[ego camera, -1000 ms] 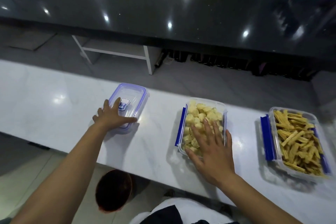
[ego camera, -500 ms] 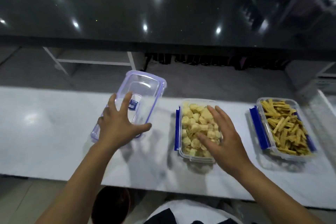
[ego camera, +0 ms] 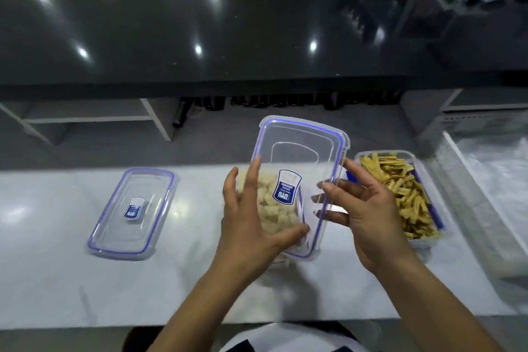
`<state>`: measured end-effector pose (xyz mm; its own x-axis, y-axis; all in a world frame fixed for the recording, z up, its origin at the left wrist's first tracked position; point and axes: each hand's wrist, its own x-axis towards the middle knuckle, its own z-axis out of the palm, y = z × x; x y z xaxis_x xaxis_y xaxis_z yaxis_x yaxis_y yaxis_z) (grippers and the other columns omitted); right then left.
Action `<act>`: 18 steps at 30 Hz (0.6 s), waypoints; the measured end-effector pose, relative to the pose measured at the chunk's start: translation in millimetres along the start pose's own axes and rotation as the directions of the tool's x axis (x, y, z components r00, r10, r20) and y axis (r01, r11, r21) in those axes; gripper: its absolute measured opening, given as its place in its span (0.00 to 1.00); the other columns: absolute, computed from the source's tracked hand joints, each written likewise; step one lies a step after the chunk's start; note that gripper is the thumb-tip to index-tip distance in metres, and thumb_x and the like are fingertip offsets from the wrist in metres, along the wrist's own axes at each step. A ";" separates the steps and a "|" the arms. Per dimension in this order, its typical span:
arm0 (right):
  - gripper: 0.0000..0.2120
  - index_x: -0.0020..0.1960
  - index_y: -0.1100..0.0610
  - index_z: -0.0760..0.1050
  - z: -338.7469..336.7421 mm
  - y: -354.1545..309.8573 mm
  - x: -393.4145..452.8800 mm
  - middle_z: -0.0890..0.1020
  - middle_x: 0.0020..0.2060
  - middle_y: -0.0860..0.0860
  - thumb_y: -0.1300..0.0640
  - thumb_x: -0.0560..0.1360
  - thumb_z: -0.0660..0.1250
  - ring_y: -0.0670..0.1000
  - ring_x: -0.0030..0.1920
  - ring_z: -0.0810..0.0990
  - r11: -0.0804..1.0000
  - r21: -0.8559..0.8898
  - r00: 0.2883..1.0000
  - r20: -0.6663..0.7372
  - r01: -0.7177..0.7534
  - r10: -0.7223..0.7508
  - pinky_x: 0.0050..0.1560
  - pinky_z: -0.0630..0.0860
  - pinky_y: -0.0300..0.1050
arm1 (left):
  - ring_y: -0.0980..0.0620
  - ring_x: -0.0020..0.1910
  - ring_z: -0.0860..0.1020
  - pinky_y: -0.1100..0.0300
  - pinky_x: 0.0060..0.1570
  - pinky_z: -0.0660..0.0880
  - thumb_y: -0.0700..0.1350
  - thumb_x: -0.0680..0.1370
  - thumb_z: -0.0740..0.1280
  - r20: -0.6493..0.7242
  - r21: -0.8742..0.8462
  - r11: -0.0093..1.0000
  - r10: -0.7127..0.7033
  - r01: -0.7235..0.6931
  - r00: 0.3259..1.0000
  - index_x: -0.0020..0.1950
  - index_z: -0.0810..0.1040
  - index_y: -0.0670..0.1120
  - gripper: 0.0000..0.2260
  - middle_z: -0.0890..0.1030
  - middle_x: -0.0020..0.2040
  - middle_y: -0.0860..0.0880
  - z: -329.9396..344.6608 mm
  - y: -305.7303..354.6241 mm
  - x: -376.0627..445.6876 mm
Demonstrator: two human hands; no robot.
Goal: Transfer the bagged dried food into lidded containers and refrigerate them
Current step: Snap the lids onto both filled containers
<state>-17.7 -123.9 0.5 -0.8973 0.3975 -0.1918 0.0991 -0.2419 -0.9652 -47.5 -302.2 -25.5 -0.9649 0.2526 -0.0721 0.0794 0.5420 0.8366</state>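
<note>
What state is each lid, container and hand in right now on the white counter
Clear blue-rimmed lid with sticker: held by both hands, tilted above the middle container, not seated.
Second clear blue-rimmed lid: lying flat on the white counter, untouched.
Clear container of pale chunks: filled, uncovered.
Clear container of yellow-brown strips: filled, uncovered, no lid.
Left hand: gripping the lid's left edge.
Right hand: gripping its right edge.

The clear lid [ego camera: 300,168] and the left hand [ego camera: 251,226] cover most of the container of pale chunks [ego camera: 271,208], hiding its rim. The lid's blue label [ego camera: 286,187] is too blurred to read. The plastic sheet [ego camera: 497,180] runs off the right edge.
</note>
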 end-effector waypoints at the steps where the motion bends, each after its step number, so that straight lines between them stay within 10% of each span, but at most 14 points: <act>1: 0.22 0.58 0.44 0.77 -10.1 -2.5 6.7 0.86 0.43 0.58 0.69 0.74 0.70 0.57 0.40 0.86 1.000 -0.024 1.000 0.018 -0.015 0.016 0.37 0.84 0.52 | 0.68 0.65 0.71 0.61 0.65 0.74 0.55 0.65 0.81 0.029 -0.162 0.985 -0.062 0.066 0.998 0.73 0.50 0.74 0.50 0.58 0.74 0.59 -4.1 3.2 4.1; 4: 0.24 0.61 0.42 0.76 -48.8 -9.2 27.6 0.85 0.47 0.60 0.70 0.76 0.68 0.58 0.41 0.85 0.993 -0.105 0.995 0.075 -0.057 0.065 0.38 0.83 0.54 | 0.53 0.51 0.83 0.53 0.49 0.82 0.42 0.72 0.74 0.188 -0.511 0.818 -0.192 0.263 0.963 0.75 0.67 0.58 0.34 0.81 0.63 0.48 -7.5 18.2 19.2; 10: 0.27 0.70 0.39 0.72 -95.3 8.9 36.3 0.78 0.67 0.43 0.62 0.77 0.71 0.45 0.58 0.82 0.957 -0.289 0.988 0.155 0.025 0.021 0.55 0.82 0.52 | 0.41 0.54 0.84 0.48 0.39 0.82 0.37 0.71 0.71 0.368 -0.645 0.668 -0.156 0.372 0.917 0.69 0.73 0.51 0.27 0.84 0.59 0.41 20.3 53.4 19.3; 14: 0.47 0.75 0.29 0.54 -107.0 17.9 20.1 0.59 0.76 0.35 0.33 0.63 0.76 0.39 0.76 0.59 0.897 -0.442 0.970 0.224 0.011 0.098 0.74 0.64 0.52 | 0.39 0.53 0.84 0.52 0.34 0.81 0.35 0.73 0.68 0.390 -0.635 0.669 -0.152 0.385 0.908 0.66 0.71 0.46 0.22 0.83 0.59 0.40 52.0 70.6 16.9; 18: 0.62 0.72 0.25 0.34 -104.7 19.1 1.8 0.35 0.79 0.40 0.26 0.53 0.75 0.44 0.78 0.33 0.757 -0.653 0.961 0.230 0.034 0.154 0.76 0.48 0.54 | 0.37 0.57 0.83 0.41 0.46 0.79 0.33 0.76 0.67 0.455 -0.586 0.704 -0.123 0.401 0.882 0.64 0.67 0.42 0.19 0.83 0.59 0.41 64.6 78.3 13.8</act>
<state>27.6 -35.1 -36.8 -0.9458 0.1413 -0.2926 0.3249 0.4086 -0.8530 -38.4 -204.5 3.8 -0.7467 0.5207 -0.4140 -0.4780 0.0127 0.8783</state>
